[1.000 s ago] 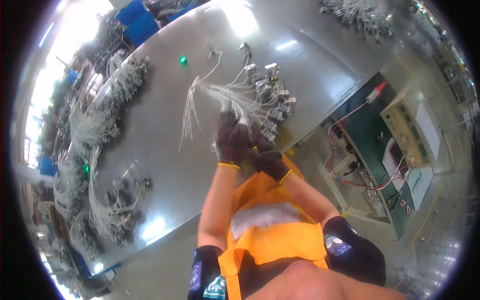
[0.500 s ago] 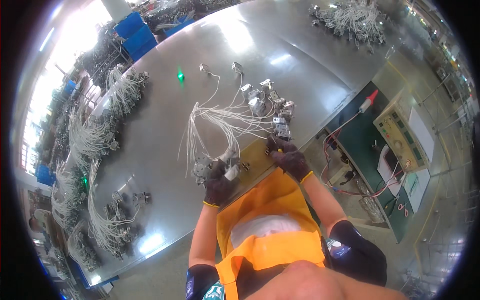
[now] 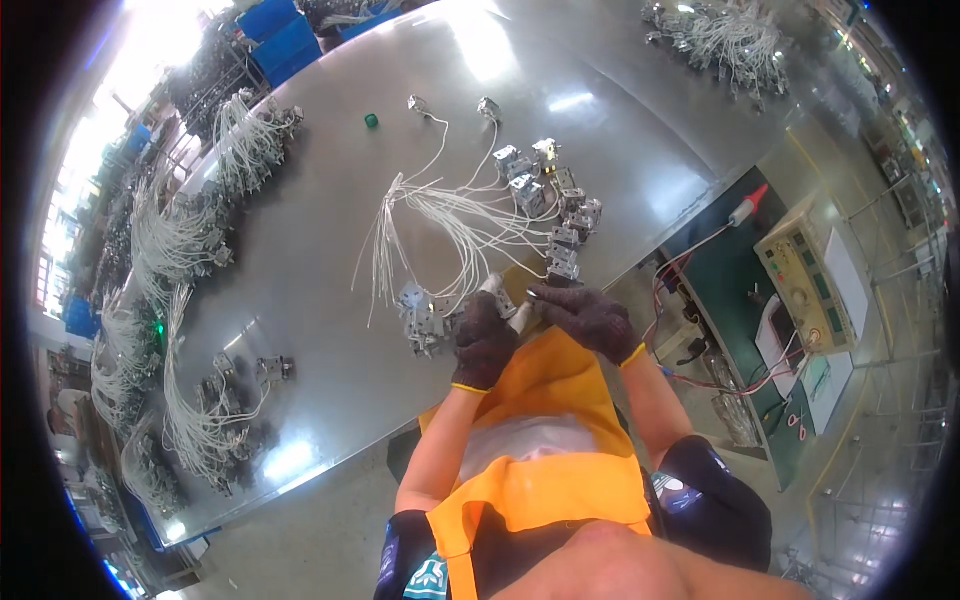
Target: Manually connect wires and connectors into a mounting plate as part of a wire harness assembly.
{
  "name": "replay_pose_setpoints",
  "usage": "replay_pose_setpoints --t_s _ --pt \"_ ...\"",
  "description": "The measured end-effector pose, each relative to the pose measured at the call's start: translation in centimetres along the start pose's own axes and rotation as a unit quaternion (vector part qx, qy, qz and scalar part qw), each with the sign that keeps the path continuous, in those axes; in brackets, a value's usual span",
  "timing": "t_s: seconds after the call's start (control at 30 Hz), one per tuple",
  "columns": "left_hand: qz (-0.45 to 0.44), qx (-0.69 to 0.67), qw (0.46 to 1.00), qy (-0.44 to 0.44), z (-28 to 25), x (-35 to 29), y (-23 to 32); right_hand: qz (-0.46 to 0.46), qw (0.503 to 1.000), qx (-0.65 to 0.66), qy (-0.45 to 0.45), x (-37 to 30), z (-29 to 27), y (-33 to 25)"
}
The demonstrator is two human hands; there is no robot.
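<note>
My left hand [image 3: 487, 345], in a dark glove with a yellow cuff, is closed around a small metal housing [image 3: 506, 302] with white wire, at the table's near edge. Close by on its right, my right hand [image 3: 592, 320], gloved alike, has its fingers pressed together and pointing at that housing; whatever they may pinch is too small to make out. A bundle of white wires [image 3: 440, 215] fans out ahead of both hands. Several metal housings [image 3: 562, 252] on its ends lie in a curved row above my right hand. More housings [image 3: 422, 318] rest beside my left hand.
The metal table [image 3: 330, 220] carries further wire bundles [image 3: 180, 235] along its left edge and another heap [image 3: 725, 45] at the far right. A small green object [image 3: 371, 121] sits near the back. On the right, a green side bench [image 3: 700, 285] bears a test instrument [image 3: 800, 275], a red-tipped probe [image 3: 745, 205] and scissors [image 3: 797, 425].
My left hand has moved right, bringing a metal housing toward my right hand. My right hand has shifted slightly down, and its fingers now point left at the housing.
</note>
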State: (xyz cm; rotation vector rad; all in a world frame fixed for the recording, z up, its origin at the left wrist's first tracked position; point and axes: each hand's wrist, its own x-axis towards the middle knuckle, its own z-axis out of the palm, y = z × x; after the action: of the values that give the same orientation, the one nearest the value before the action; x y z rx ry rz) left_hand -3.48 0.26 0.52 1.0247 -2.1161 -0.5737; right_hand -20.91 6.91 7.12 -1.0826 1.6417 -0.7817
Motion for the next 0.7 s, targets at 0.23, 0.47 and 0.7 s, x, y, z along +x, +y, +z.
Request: replay_pose_setpoints --t_s 0.23,0.47,0.7 --pt "0.034 0.019 0.999 -0.025 0.6 0.1 -1.3 -0.236 0.849 -0.472 0.026 0.7 2.1 -0.5" --pt "0.033 0.034 0.999 -0.016 0.1 0.5 0.3 -0.239 0.847 -0.473 0.030 0.9 2.4 -0.2" --pt "-0.036 0.003 0.991 -0.126 1.4 0.5 -2.3 -0.229 0.882 -0.410 0.047 0.5 3.4 0.0"
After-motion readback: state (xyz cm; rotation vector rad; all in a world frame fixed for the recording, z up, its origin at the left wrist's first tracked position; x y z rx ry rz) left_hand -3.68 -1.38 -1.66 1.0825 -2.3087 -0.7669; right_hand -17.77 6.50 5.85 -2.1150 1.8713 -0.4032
